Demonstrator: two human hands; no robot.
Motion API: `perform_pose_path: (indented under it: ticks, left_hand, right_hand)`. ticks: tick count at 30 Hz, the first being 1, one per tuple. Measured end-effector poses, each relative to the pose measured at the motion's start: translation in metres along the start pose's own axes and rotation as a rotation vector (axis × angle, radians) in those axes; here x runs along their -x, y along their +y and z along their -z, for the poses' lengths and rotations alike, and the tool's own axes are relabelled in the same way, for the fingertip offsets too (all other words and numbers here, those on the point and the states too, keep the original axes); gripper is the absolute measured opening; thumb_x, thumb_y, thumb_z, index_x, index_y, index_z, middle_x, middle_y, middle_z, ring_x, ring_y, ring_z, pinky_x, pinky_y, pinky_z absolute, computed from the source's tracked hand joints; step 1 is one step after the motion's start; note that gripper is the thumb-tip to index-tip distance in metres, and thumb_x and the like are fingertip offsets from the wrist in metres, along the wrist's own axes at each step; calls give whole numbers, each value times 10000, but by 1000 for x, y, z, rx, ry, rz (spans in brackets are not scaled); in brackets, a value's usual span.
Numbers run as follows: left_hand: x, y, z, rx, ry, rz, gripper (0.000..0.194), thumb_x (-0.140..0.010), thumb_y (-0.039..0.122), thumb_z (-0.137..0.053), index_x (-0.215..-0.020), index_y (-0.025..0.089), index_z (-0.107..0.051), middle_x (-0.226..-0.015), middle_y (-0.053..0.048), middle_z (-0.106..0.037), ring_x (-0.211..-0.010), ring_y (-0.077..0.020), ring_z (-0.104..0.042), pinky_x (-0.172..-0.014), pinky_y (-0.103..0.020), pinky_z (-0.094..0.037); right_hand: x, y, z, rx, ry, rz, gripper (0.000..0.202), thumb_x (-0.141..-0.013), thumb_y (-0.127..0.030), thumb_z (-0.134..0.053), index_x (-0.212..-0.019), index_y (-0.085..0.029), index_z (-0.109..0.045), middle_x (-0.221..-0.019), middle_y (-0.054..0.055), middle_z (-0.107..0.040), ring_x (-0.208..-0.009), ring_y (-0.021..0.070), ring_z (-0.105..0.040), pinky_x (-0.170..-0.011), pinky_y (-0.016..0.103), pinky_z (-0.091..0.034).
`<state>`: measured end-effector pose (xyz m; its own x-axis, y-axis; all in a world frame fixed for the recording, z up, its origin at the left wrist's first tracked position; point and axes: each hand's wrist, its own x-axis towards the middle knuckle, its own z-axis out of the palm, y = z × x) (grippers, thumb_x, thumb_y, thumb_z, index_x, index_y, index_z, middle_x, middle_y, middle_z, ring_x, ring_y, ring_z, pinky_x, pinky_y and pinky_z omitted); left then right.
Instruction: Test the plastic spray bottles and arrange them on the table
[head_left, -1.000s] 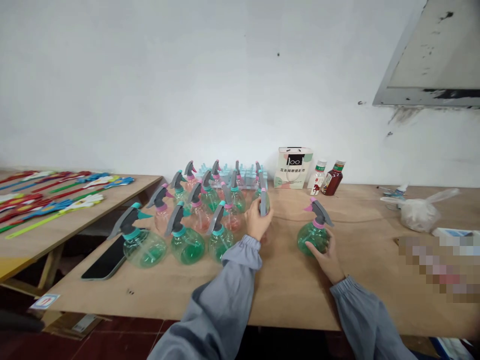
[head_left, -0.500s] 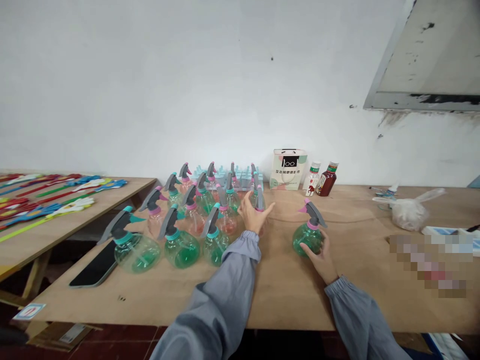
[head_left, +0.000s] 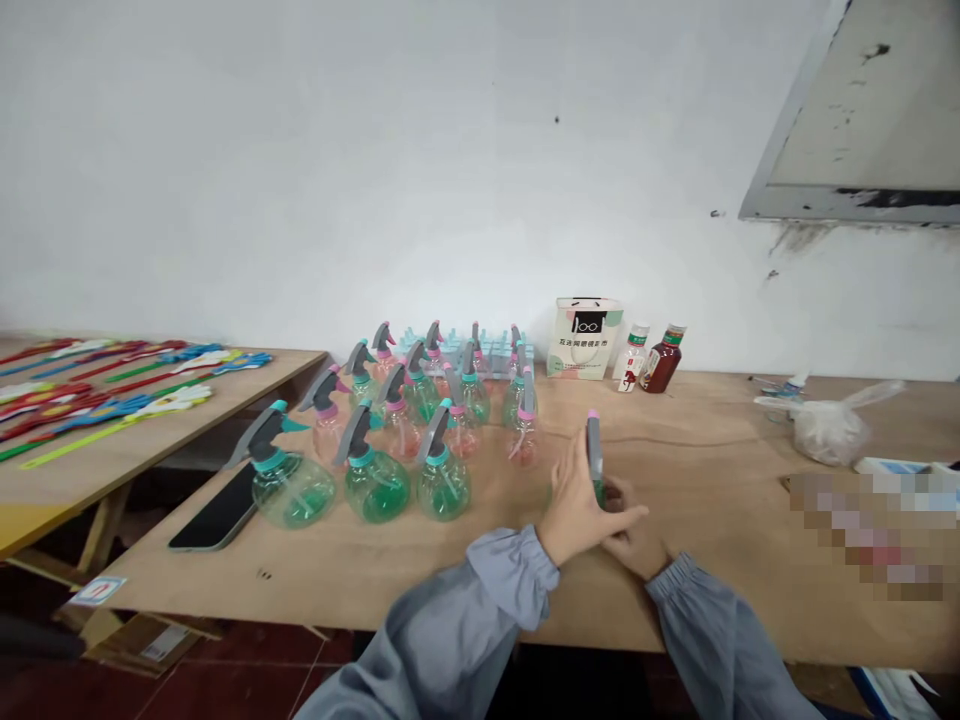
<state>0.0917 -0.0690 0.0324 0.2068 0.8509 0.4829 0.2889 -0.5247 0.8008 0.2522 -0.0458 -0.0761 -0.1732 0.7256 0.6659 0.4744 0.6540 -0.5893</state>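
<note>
A green spray bottle (head_left: pixel 595 452) with a pink nozzle and grey trigger head stands between my two hands, mostly hidden by them. My left hand (head_left: pixel 576 505) wraps its left and near side, thumb pointing right. My right hand (head_left: pixel 634 532) curls round it from the right, fingers partly covered by the left thumb. To the left, several spray bottles stand in rows. Nearest of these are a green bottle (head_left: pixel 444 485) and another green one (head_left: pixel 377 488) with teal collars. A pink bottle (head_left: pixel 523 440) stands closest to my left hand.
A black phone (head_left: pixel 215 512) lies beside the leftmost bottle. Blue plastic parts (head_left: pixel 495 352), a paper bag (head_left: pixel 586 340) and a brown drink bottle (head_left: pixel 664 362) stand along the wall. A tied plastic bag (head_left: pixel 829 432) sits at right. Colourful hand-shaped sticks (head_left: pixel 150 400) cover the left table.
My left hand has left the pink bottle in the row and moved right onto the green spray bottle in my right hand. That bottle has turned. The view has shifted slightly.
</note>
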Motion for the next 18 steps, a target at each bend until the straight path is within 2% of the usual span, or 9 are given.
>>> perform_pose_path:
  ticks: [3,5,6,9,10,12,15,17,18]
  left_hand:
    - [-2,-11,6,181,48,123,936,-706,382,-768,-1490,217,-285,-1403,-159,-493,-1259,-323,-500,-1084,-532,-354]
    - [-3,-18,20,298,-14,131,793,-762,355,-718,-1458,209,-370,-1338,-145,-551,-1135,-268,-581,-1017,-464,-434]
    - [-3,-21,29,325,-77,102,759,-763,340,-717,-1443,212,-405,-1351,-142,-544,-1134,-258,-580,-1007,-438,-443]
    - [0,-23,56,304,-302,-29,831,-698,302,-783,-1446,262,-425,-1467,-121,-450,-1240,-270,-507,-1033,-392,-420]
    - [2,-23,63,295,-362,-41,883,-677,300,-802,-1462,274,-400,-1470,-119,-445,-1222,-267,-517,-1014,-379,-432]
    - [6,-24,72,300,-433,8,955,-663,317,-816,-1492,258,-345,-1368,-132,-532,-1073,-234,-589,-930,-354,-472]
    - [11,-30,72,374,-425,95,921,-674,333,-800,-1477,216,-365,-1142,-102,-640,-863,-170,-604,-830,-322,-480]
    - [11,-36,69,452,-320,151,744,-674,341,-787,-1357,205,-522,-1037,-71,-663,-789,-146,-580,-782,-299,-467]
    - [10,-40,68,503,-243,203,610,-674,355,-777,-1238,189,-612,-963,-57,-668,-750,-138,-565,-749,-287,-459]
  right_hand:
    - [4,1,0,97,-75,93,667,-779,-509,-653,-1345,-212,-463,-1235,150,-621,-1136,349,-604,-1003,548,-480]
    - [4,1,1,175,-115,93,645,-826,-517,-597,-1377,-214,-451,-1264,149,-618,-1159,340,-598,-1035,570,-445]
    - [4,0,2,197,-146,80,630,-843,-522,-579,-1384,-222,-457,-1272,143,-619,-1172,332,-593,-1046,564,-437]
    - [1,-9,3,171,-282,82,654,-865,-578,-546,-1417,-239,-452,-1320,138,-600,-1217,325,-571,-1051,531,-440]
    - [-1,-13,3,142,-330,94,677,-865,-608,-531,-1428,-242,-445,-1322,141,-599,-1213,324,-572,-1037,518,-453]
    - [-3,-21,3,81,-403,113,719,-853,-668,-498,-1435,-250,-444,-1280,142,-623,-1166,318,-597,-993,488,-485]
    - [-6,-27,1,-6,-415,111,764,-837,-724,-448,-1440,-256,-435,-1248,140,-629,-1148,311,-595,-978,461,-487]
    - [-6,-26,0,-70,-375,77,751,-863,-709,-412,-1457,-251,-395,-1238,136,-621,-1148,293,-589,-997,446,-469]
    - [-5,-24,0,-102,-342,52,731,-883,-689,-395,-1465,-248,-370,-1210,129,-625,-1127,278,-594,-997,434,-465]
